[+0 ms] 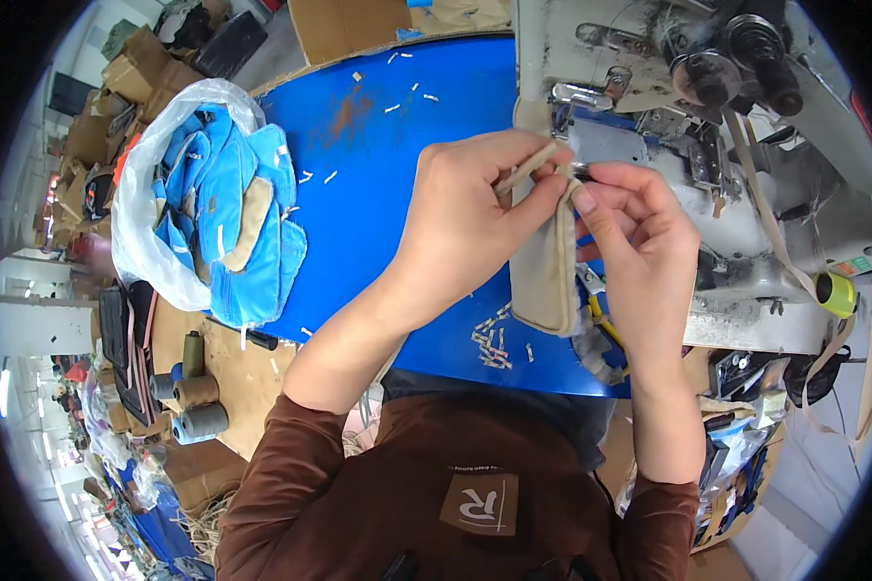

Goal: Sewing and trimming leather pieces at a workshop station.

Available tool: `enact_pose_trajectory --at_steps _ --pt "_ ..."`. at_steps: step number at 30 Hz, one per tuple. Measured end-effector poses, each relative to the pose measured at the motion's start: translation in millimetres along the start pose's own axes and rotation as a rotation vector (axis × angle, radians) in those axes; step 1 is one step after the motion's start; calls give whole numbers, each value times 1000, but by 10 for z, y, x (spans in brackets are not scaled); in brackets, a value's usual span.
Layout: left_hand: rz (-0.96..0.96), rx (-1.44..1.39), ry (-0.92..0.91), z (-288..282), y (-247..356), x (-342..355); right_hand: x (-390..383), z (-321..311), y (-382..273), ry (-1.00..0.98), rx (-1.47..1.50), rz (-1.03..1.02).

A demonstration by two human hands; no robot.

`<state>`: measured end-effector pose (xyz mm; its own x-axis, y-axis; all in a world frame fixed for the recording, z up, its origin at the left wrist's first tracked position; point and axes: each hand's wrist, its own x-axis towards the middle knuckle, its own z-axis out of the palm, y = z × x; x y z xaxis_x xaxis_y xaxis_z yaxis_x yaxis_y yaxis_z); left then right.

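Presently left hand (470,208) and right hand (649,228) both grasp a beige fabric piece (537,276), pinched at its upper end near two o'clock, length trailing toward six. Sewing machine (736,213) further out at two. Plastic bag (138,232) of blue fabric pieces (252,276) at ten, by blue desk (358,213) edge.

I have a blue table (358,247) bearing a bag (134,228) at left, tags (495,363) at lower centre, a yellow tool (610,332) right of centre.
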<state>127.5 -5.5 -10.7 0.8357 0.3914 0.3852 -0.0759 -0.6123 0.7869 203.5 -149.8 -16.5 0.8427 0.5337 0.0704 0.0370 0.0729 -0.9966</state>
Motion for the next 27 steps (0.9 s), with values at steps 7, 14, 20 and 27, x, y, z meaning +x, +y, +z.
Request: enact_pose_trajectory --at_steps 7,14,20,27 --pt "-26 -191 95 89 -132 -22 93 -81 6 -138 31 230" --pt "-135 -364 40 81 -194 -18 96 -42 47 -106 -24 156" --pt "-276 -210 -209 -111 -20 64 125 -10 11 -123 -105 122" --pt "-327 -217 -194 -57 -6 127 98 14 89 -115 -129 21"
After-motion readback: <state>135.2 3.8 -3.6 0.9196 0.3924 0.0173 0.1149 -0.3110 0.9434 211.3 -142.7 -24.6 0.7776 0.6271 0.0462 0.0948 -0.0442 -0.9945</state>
